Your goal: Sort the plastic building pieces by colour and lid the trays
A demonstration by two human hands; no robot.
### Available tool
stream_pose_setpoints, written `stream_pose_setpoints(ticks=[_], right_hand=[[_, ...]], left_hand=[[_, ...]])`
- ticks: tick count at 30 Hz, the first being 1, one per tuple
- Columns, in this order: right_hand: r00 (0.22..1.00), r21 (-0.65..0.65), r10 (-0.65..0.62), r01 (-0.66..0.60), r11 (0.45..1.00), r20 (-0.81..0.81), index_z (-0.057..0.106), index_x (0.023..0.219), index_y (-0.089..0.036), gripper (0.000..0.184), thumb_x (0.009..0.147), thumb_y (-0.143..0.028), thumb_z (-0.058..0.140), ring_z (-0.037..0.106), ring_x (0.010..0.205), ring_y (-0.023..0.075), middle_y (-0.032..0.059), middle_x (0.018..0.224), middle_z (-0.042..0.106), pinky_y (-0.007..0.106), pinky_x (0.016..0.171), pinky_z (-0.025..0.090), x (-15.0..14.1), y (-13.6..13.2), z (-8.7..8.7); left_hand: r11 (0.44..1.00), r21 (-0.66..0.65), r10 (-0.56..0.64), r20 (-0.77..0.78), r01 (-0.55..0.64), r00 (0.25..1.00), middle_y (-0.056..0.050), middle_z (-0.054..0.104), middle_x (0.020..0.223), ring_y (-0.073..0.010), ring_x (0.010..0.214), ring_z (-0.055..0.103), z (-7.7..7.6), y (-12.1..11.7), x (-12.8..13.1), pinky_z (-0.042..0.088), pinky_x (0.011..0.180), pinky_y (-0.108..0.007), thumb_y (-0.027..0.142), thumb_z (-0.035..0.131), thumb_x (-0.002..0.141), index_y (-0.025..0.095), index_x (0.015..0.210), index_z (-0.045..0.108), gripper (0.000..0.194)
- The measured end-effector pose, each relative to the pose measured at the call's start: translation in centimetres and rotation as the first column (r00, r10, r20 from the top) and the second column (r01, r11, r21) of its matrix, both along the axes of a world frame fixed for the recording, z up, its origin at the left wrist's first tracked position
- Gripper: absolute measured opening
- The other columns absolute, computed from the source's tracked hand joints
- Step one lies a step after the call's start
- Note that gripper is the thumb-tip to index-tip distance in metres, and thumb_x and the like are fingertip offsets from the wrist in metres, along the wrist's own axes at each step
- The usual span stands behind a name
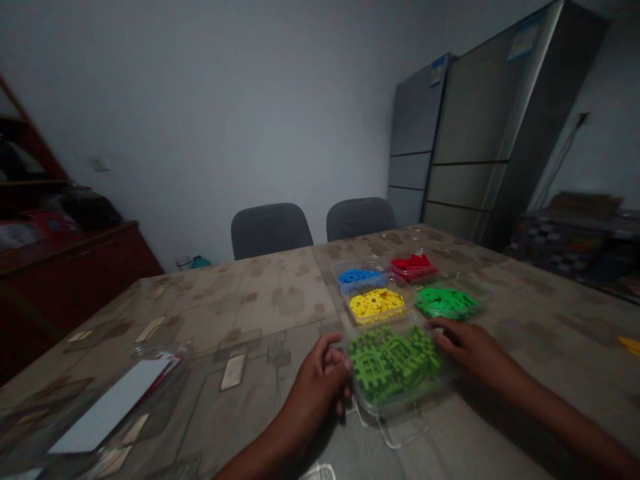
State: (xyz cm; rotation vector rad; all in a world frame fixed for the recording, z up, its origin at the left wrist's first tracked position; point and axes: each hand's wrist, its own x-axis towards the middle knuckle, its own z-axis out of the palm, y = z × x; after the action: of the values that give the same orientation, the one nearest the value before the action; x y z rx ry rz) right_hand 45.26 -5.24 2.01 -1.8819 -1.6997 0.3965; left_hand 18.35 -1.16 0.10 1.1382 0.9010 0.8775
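Observation:
My left hand [326, 375] grips the left side of a clear plastic container [373, 404], its fingers curled at the wall. The far right corner of the same container is held by my right hand [459, 341], thumb and fingers closed on the rim. Inside lie several light green interlocking plastic pieces [393, 363], notched at the edges. Just beyond it stand clear containers with yellow pieces [377, 303], darker green pieces [445, 301], blue pieces [357, 275] and red pieces [413, 265]. Whether the held container touches the table is hard to tell.
A patterned cloth covers the table [280, 293]. On the left lies a white flat sheet [117, 400] by clear plastic wrapping. A yellow object [629, 345] shows at the right edge. Two grey chairs [271, 228] stand behind the table, with a refrigerator [470, 127] at the back right.

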Motion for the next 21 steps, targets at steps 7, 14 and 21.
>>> stream_pose_setpoints(ticks=[7,14,21], right_hand=[[0.981,0.009,0.061,-0.061,0.998,-0.186,0.069,0.079,-0.02,0.028,0.078,-0.038,0.048,0.062,0.074,0.0257,0.0042,0.075,0.07,0.033,0.067,0.044,0.1,0.4,-0.2],[0.926,-0.009,0.053,-0.061,0.998,-0.373,0.061,0.063,-0.022,0.027,0.077,-0.041,0.047,0.06,0.069,0.0236,0.0031,0.063,0.063,0.031,0.062,0.048,-0.7,0.5,-0.3],[0.881,-0.019,0.043,-0.059,0.998,-0.471,0.065,0.066,-0.022,0.024,0.071,-0.038,0.049,0.061,0.076,0.0266,0.0051,0.069,0.065,0.033,0.066,0.048,-1.4,0.3,0.6]], left_hand=[[0.993,-0.115,0.004,0.087,0.006,0.996,0.008,0.053,0.056,-0.0078,0.037,0.046,0.1,0.1,0.3,0.035,0.033,-0.016,0.028,0.066,0.072,0.018,0.112,0.048,0.045],[0.982,-0.186,-0.007,0.092,0.024,0.996,0.007,0.053,0.047,-0.0095,0.035,0.046,0.5,0.4,0.8,0.038,0.034,-0.017,0.019,0.057,0.066,0.014,0.112,0.048,0.048],[0.984,-0.179,0.015,0.097,0.002,0.995,0.006,0.056,0.054,-0.0088,0.04,0.049,0.7,-0.6,0.4,0.041,0.035,-0.016,0.011,0.054,0.063,0.013,0.114,0.048,0.051]])
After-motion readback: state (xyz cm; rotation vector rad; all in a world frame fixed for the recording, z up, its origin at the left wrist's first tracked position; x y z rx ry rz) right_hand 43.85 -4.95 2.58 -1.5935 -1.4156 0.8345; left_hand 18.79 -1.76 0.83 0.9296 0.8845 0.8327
